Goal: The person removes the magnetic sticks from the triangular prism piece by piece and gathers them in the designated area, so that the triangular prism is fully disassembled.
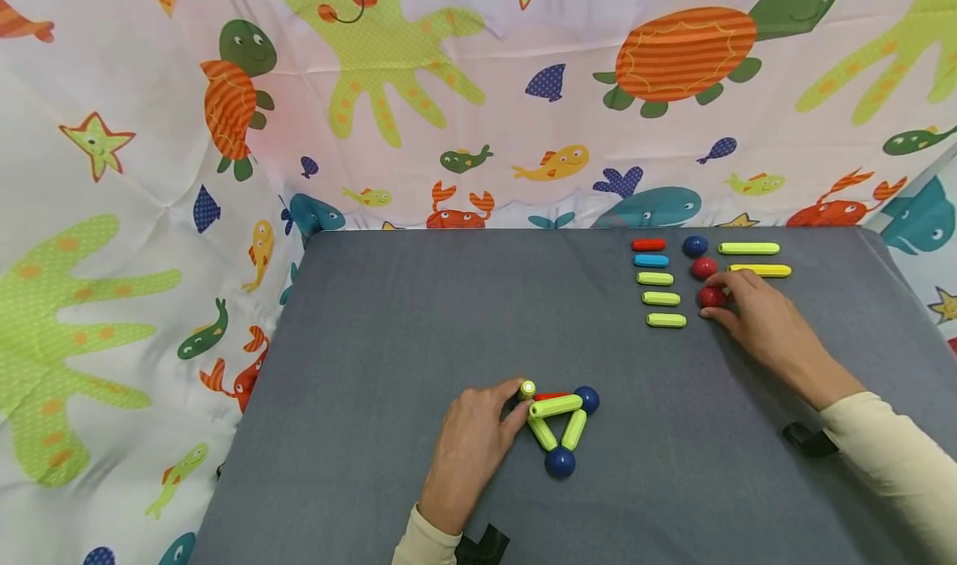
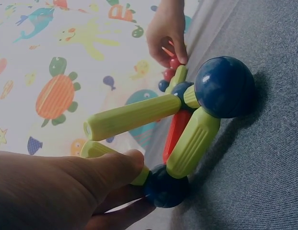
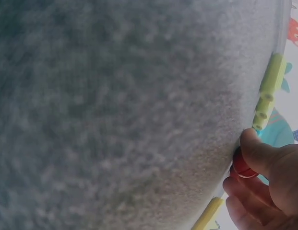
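My left hand [image 1: 471, 444] pinches an upright light-green rod [image 2: 98, 149] at the left corner of a triangle of rods and balls, its fingers also against a blue ball [image 2: 167, 189]. Two more blue balls [image 1: 560, 463] form the other corners; green rods [image 1: 573, 429] and a red rod [image 1: 552, 396] run between. Another green rod [image 2: 134, 115] slants up from the far ball, its near end free. The left corner ball is hidden by the hand in the head view. At the back right, my right hand [image 1: 766, 324] grips a red ball [image 1: 712, 297] between thumb and fingers.
Beside the right hand lie another red ball [image 1: 704, 267], a blue ball [image 1: 695, 246], a long green rod [image 1: 749, 248] and a yellow rod [image 1: 770, 271]. Left of them is a column of short rods, red [image 1: 648, 244], blue [image 1: 651, 261] and green [image 1: 661, 298]. Printed cloth hangs behind the grey table [image 1: 411, 316].
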`<state>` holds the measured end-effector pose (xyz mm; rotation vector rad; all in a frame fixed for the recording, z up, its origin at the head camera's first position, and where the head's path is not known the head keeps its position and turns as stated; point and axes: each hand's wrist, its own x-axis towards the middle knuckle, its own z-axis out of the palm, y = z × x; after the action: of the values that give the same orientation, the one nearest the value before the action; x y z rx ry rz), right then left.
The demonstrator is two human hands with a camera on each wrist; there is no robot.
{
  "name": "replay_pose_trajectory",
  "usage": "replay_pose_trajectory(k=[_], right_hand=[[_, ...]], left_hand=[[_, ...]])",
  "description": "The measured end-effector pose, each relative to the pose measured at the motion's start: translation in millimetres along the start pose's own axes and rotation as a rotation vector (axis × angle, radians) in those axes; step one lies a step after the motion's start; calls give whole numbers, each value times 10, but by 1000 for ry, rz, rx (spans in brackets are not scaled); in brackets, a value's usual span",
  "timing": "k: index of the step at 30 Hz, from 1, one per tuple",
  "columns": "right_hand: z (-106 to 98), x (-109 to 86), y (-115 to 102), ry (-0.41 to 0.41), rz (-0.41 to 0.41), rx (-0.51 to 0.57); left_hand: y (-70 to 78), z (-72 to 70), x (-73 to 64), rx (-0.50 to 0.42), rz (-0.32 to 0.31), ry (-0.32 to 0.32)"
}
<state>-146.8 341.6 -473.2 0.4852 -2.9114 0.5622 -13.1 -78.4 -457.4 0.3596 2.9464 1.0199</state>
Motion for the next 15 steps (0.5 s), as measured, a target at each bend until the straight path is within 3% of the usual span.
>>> replay_pose_trajectory(k=[6, 11, 15], right_hand=[[-118, -31, -151, 12, -9, -19], [-257, -66, -656, 68, -135, 0], [-263, -105, -1086, 63, -270, 44]], left_hand=[[-2, -2, -6, 6, -1, -1], [-2, 2, -10, 12, -3, -4], [-1, 5, -7, 5, -11, -7]])
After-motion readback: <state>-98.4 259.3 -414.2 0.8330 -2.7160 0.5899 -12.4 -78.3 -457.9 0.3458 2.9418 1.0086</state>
